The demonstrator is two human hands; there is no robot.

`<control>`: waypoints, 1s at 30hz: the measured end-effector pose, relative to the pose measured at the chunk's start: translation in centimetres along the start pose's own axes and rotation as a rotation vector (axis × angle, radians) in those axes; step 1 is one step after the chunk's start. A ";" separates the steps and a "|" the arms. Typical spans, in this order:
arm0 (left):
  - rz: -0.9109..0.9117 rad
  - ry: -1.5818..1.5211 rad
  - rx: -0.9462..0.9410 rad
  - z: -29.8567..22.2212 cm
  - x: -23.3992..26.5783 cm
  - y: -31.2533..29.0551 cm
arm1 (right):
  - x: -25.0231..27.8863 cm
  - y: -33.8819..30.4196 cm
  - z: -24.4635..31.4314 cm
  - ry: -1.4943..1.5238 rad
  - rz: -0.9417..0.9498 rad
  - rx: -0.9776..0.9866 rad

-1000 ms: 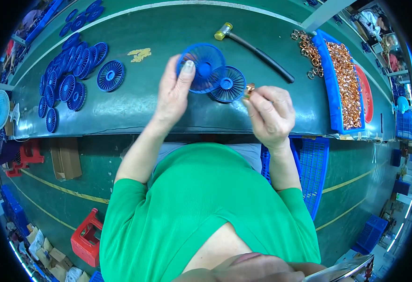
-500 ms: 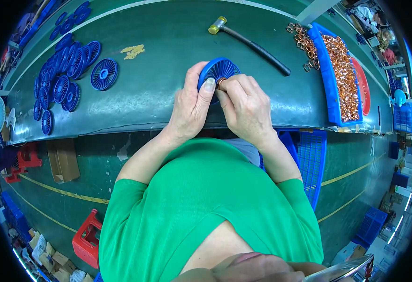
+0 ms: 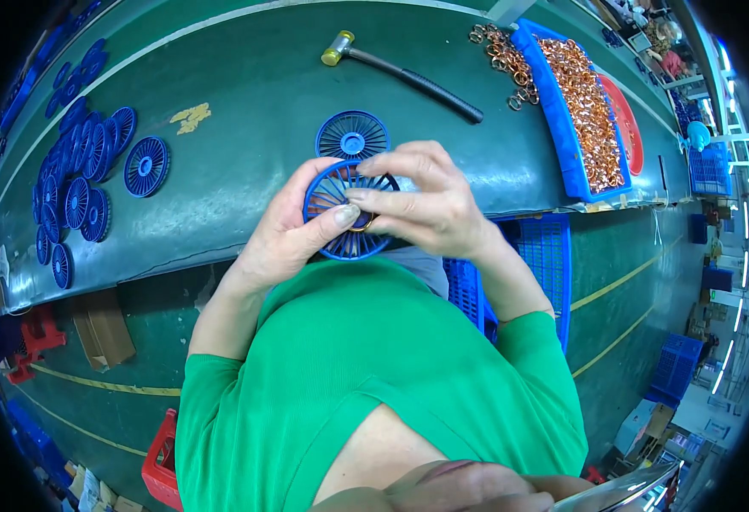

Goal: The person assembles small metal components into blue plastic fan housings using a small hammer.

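Observation:
A blue spoked wheel (image 3: 353, 249) is tilted up in front of my body, at the table's front edge. My left hand (image 3: 287, 224) grips it by the left side of the rim, thumb lying across the spokes toward the hub. Over its right side reaches my right hand (image 3: 430, 200), with fingertips at the hub and upper rim. A copper-coloured ring (image 3: 363, 225) shows at the hub, between the left thumb and the right fingers, partly covered. Just beyond my hands another blue wheel (image 3: 353, 136) lies flat on the table.
Many blue wheels (image 3: 77, 203) are heaped at the left, with a single wheel (image 3: 146, 166) beside them. A mallet (image 3: 408, 78) lies beyond my hands. At the right stand a blue bin (image 3: 556, 128) of copper-coloured rings, several loose rings (image 3: 511, 64), and a red tray (image 3: 626, 128).
My hands have drawn back toward my body, and the held wheel now faces up. The flat wheel beyond them shows clearly. My view has shifted, so table items appear farther left.

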State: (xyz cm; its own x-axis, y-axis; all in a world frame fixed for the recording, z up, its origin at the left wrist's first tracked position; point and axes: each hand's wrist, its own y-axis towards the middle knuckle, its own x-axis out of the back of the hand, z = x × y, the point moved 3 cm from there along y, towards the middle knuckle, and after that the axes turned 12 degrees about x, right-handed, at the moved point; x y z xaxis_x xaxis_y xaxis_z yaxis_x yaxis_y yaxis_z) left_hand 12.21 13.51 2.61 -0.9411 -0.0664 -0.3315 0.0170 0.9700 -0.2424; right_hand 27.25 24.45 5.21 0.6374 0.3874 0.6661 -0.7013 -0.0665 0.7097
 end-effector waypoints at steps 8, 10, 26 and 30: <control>-0.787 1.145 -0.544 -0.1 1.6 1.1 | 8.8 -11.8 -15.9 -0.981 0.100 -1.065; -0.873 1.319 -0.613 1.0 2.3 2.1 | 9.7 -14.0 -17.5 -0.924 0.158 -1.047; -1.523 1.229 0.118 -1.4 21.4 -5.7 | 8.0 -12.8 -14.7 -0.842 0.116 -0.870; -1.339 0.695 -0.309 -1.6 17.0 -5.4 | 5.8 -7.1 -9.1 -0.472 -0.228 -0.556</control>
State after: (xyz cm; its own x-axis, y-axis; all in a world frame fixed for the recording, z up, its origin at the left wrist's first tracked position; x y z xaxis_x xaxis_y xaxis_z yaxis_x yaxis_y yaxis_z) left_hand -4.41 7.47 -0.25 -0.1775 -0.8670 0.4657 -0.9276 0.3055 0.2152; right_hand 33.06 35.56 1.96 0.7670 -0.1062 0.6327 -0.5135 0.4895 0.7047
